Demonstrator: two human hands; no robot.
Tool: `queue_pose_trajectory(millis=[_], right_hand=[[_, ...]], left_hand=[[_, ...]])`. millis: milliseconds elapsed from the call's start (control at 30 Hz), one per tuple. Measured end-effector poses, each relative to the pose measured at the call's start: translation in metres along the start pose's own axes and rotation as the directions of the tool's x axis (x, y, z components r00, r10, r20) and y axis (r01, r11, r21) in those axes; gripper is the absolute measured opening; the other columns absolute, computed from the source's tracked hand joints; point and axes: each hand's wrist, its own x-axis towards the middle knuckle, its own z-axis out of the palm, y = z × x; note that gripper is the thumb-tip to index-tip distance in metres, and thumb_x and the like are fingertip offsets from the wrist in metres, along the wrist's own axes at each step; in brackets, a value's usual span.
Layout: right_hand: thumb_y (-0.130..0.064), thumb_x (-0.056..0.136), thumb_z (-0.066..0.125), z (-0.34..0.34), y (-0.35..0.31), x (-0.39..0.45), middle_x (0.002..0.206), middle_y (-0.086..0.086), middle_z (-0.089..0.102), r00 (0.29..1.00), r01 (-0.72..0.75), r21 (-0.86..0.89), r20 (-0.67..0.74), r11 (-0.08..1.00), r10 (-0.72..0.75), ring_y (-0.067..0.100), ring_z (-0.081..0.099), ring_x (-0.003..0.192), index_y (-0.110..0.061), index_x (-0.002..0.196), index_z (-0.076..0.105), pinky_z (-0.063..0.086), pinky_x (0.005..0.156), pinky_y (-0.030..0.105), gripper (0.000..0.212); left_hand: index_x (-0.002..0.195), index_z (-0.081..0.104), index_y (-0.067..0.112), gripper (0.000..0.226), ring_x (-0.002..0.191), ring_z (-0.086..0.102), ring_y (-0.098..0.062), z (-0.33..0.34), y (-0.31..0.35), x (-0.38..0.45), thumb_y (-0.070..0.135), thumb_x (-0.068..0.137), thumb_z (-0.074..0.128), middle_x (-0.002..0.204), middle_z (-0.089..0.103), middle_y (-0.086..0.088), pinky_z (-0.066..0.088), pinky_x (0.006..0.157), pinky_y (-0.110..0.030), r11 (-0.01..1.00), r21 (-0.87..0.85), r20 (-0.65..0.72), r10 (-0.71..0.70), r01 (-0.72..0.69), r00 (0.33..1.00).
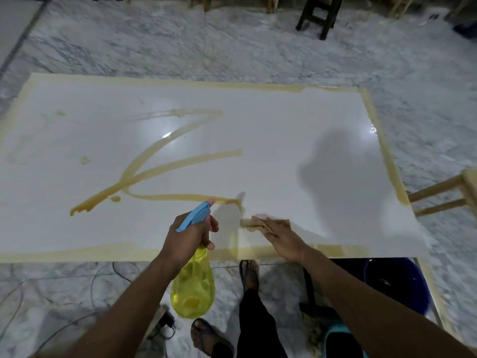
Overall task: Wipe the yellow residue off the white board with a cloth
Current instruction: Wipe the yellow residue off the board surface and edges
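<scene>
A large white board [284, 130] lies flat in front of me. Yellow residue [144, 171] runs across its left half in long curved streaks and along its edges. My left hand [188, 236] grips the neck of a yellow spray bottle [193, 288] with a blue trigger head, held above the board's near edge. My right hand [281, 236] presses a stained beige cloth [251, 224] flat onto the board near the front edge, just right of where the lowest streak ends.
The marble floor [232, 47] surrounds the board. A dark stool [320, 14] stands at the back, a wooden stool [449, 192] at the right. Under the board's right corner sits a blue tub [402, 285]. Cables [103, 280] and a plug lie on the floor near my sandalled feet.
</scene>
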Motion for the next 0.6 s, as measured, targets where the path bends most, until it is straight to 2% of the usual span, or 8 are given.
queue_pose_trajectory(millis=[67,133,233,267,367,433,533,600], right_hand=[[-0.030,0.109,0.040,-0.019,-0.015,-0.001,0.143,-0.005,0.056,0.996,-0.071,0.278,-0.036,0.958,0.084,0.009,0.063,0.101,-0.031,0.147,0.048,0.048,0.073,0.011,0.038],[-0.040,0.107,0.042,-0.041,-0.026,0.012,0.119,-0.007,0.067,0.987,-0.125,0.430,-0.037,0.894,0.156,0.012,0.062,0.077,-0.037,0.132,0.058,0.051,0.058,0.023,0.029],[-0.040,0.106,0.043,-0.072,-0.033,0.051,0.114,0.012,0.072,0.974,-0.138,0.539,-0.078,0.831,0.212,0.031,0.067,0.095,-0.031,0.126,0.061,0.052,0.082,0.043,0.028],[-0.039,0.107,0.043,-0.084,-0.037,0.068,0.114,0.006,0.071,0.971,-0.137,0.558,-0.087,0.818,0.222,0.028,0.065,0.095,-0.029,0.126,0.061,0.052,0.081,0.040,0.028],[-0.037,0.108,0.041,-0.125,-0.056,0.120,0.098,-0.006,0.064,0.972,-0.117,0.543,-0.108,0.832,0.207,0.015,0.050,0.069,-0.030,0.129,0.057,0.038,0.053,0.026,0.028],[-0.037,0.108,0.039,-0.157,-0.070,0.168,0.098,-0.005,0.062,0.974,-0.097,0.491,-0.130,0.866,0.183,0.012,0.048,0.065,-0.027,0.136,0.055,0.038,0.050,0.024,0.033],[-0.040,0.107,0.039,-0.196,-0.088,0.229,0.114,0.012,0.068,0.971,-0.045,0.354,-0.205,0.934,0.125,0.026,0.063,0.077,-0.022,0.142,0.053,0.051,0.058,0.034,0.042],[-0.041,0.106,0.041,-0.223,-0.097,0.280,0.113,0.016,0.068,0.966,-0.009,0.243,-0.248,0.970,0.071,0.032,0.065,0.070,-0.024,0.143,0.052,0.052,0.046,0.033,0.043]], left_hand=[[0.117,0.068,0.001,0.035,0.054,0.061,-0.028,-0.004,0.001,0.004,-0.004,0.090,0.048,0.096,0.074,-0.009,0.056,0.061,-0.032,1.000,-0.003,-0.005,-0.003,0.003,1.000],[0.119,0.066,-0.003,0.034,0.055,0.062,-0.028,-0.009,0.004,0.014,-0.003,0.090,0.048,0.097,0.075,-0.006,0.056,0.058,-0.029,1.000,-0.007,-0.029,-0.009,0.009,1.000],[0.124,0.066,0.000,0.038,0.060,0.062,-0.033,-0.016,0.014,0.032,-0.004,0.092,0.047,0.097,0.074,-0.011,0.054,0.055,-0.027,0.999,-0.045,-0.048,-0.015,0.013,0.999],[0.123,0.067,-0.001,0.037,0.062,0.061,-0.035,-0.018,0.019,0.041,-0.005,0.092,0.047,0.096,0.074,-0.012,0.054,0.056,-0.028,0.998,-0.055,-0.061,-0.016,0.012,0.998],[0.120,0.062,-0.011,0.034,0.061,0.061,-0.035,-0.026,0.040,0.072,-0.007,0.090,0.046,0.096,0.074,-0.007,0.056,0.056,-0.030,0.998,-0.059,-0.106,-0.017,0.011,0.994],[0.121,0.060,-0.012,0.037,0.061,0.061,-0.033,-0.032,0.060,0.103,-0.010,0.088,0.044,0.098,0.073,-0.008,0.055,0.055,-0.028,0.998,-0.064,-0.130,-0.012,0.004,0.991],[0.121,0.059,-0.014,0.035,0.061,0.061,-0.032,-0.038,0.086,0.137,-0.009,0.090,0.044,0.096,0.073,-0.008,0.055,0.057,-0.030,0.997,-0.068,-0.173,0.016,-0.028,0.985],[0.116,0.062,-0.012,0.032,0.063,0.063,-0.032,-0.042,0.102,0.164,-0.009,0.090,0.045,0.096,0.073,-0.008,0.056,0.060,-0.034,0.995,-0.084,-0.198,0.033,-0.051,0.980]])
